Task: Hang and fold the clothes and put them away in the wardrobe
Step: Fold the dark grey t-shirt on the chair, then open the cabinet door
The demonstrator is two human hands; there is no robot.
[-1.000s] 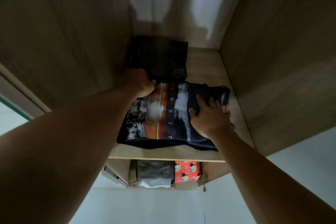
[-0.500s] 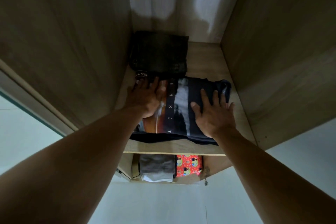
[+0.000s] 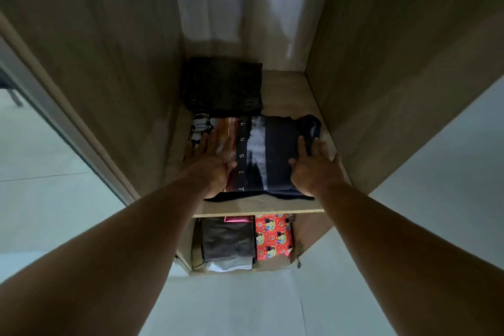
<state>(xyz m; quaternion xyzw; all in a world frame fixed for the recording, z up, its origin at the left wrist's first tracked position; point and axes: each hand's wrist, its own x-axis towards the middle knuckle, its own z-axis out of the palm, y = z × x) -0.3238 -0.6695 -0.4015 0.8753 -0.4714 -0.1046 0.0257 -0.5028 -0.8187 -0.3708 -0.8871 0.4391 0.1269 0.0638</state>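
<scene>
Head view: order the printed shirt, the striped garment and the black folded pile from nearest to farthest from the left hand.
1. Printed shirt: under the left hand, at the front of the shelf.
2. Striped garment: just beyond that hand, left side.
3. Black folded pile: at the back left.

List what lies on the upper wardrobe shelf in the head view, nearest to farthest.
Shelf front edge → folded printed T-shirt, with the left hand and right hand flat on it → folded black garment → back wall.
</scene>
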